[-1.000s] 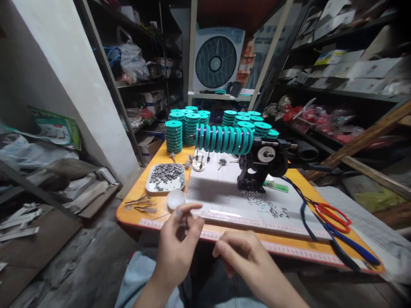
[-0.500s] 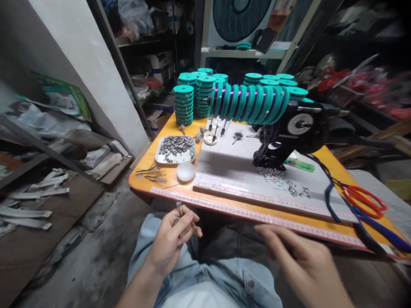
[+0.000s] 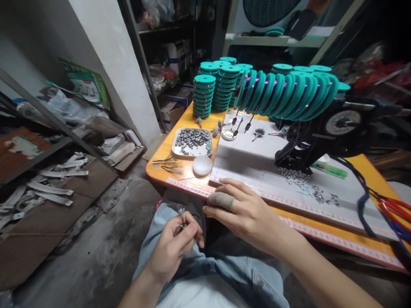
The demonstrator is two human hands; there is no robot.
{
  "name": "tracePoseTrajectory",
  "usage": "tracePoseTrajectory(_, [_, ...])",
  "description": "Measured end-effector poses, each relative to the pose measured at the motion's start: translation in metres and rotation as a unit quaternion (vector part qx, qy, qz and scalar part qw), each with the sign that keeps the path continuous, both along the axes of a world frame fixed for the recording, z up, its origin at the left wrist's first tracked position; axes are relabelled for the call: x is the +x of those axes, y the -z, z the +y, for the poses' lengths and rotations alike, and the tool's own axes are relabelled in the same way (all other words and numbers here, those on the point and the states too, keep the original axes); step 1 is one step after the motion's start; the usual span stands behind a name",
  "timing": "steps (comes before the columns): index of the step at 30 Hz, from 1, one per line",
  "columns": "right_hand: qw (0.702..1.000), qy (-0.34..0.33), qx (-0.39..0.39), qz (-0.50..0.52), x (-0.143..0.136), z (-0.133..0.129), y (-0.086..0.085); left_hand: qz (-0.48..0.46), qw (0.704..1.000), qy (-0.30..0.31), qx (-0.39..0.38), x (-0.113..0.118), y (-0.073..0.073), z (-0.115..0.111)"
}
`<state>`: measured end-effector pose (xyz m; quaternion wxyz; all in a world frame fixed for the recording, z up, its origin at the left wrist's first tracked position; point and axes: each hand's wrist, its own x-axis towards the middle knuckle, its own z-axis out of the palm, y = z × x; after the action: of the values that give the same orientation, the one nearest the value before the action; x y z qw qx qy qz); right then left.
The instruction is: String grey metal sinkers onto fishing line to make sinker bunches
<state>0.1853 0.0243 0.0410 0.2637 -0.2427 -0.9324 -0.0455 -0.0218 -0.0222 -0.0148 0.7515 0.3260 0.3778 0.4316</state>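
Observation:
My left hand (image 3: 175,246) is closed above my lap, its fingers curled round something small and thin, with a pale tip showing above the fingers; the rest is hidden. My right hand (image 3: 239,209) has its fingers apart over the table's front edge, a grey wrap (image 3: 221,200) round one finger, and holds nothing visible. Beyond it are a round white lid (image 3: 202,165) and a white tray (image 3: 175,147) of dark metal cylinders. A grey board (image 3: 247,164) lies on the orange table (image 3: 154,166), carrying small silvery parts (image 3: 293,177).
A black machine (image 3: 340,124) with a row of teal spools (image 3: 289,96) stands at the right. Teal spool stacks (image 3: 204,96) rise behind the tray. Red-handled tools (image 3: 393,211) lie at the right edge; wire bundles (image 3: 171,165) lie at the left corner.
My right hand has moved left to the board's front left corner, its fingers now more spread. My left hand stays closed over my lap. The view has shifted, so the table appears further right.

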Motion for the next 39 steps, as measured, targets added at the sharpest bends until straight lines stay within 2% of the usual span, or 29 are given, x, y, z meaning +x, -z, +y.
tracePoseTrajectory(3, [0.997,-0.035,-0.072,0.009,0.001,0.009,-0.006,0.021,0.999,-0.019,0.024,0.002,0.002,0.002])
tracePoseTrajectory(5, [0.996,-0.016,-0.079,0.041,0.002,0.018,-0.014,0.020,0.998,-0.045,0.035,0.006,0.005,0.003])
tracePoseTrajectory(6, [0.997,0.012,-0.057,0.052,0.002,0.025,-0.019,0.010,0.998,-0.058,0.037,0.008,0.006,0.003])
tracePoseTrajectory(8, [0.995,0.090,0.039,0.029,0.002,0.041,-0.028,-0.019,0.996,-0.075,0.032,0.012,0.007,0.003])
tracePoseTrajectory(11, [0.971,0.149,0.164,-0.087,-0.003,0.064,-0.037,-0.034,0.995,-0.090,0.011,0.015,0.007,0.002])
tracePoseTrajectory(15, [0.965,0.129,0.162,-0.164,-0.017,0.079,-0.033,0.003,0.996,-0.091,0.006,0.013,0.008,0.001])
tracePoseTrajectory(20, [0.969,0.105,0.145,-0.169,-0.023,0.081,-0.020,0.011,0.995,-0.098,0.004,0.011,0.009,0.000])
tracePoseTrajectory(23, [0.971,0.141,0.140,-0.130,-0.015,0.076,-0.023,0.001,0.993,-0.115,0.014,0.011,0.006,0.000])
tracePoseTrajectory(25, [0.977,0.171,0.109,-0.063,-0.008,0.068,-0.028,-0.008,0.992,-0.126,0.016,0.012,0.002,0.001])
tracePoseTrajectory(29, [0.979,0.170,-0.032,0.110,0.000,0.039,-0.037,-0.040,0.993,-0.107,0.019,0.019,-0.007,0.003])
tracePoseTrajectory(33, [0.952,0.149,-0.188,0.193,-0.001,0.006,-0.032,-0.083,0.995,-0.061,0.012,0.029,-0.017,0.004])
tracePoseTrajectory(36, [0.946,0.143,-0.191,0.221,-0.006,-0.011,-0.021,-0.106,0.994,-0.037,0.014,0.036,-0.022,0.003])
tracePoseTrajectory(39, [0.959,0.154,-0.106,0.212,-0.009,-0.017,-0.011,-0.134,0.991,-0.008,0.006,0.040,-0.027,0.000])
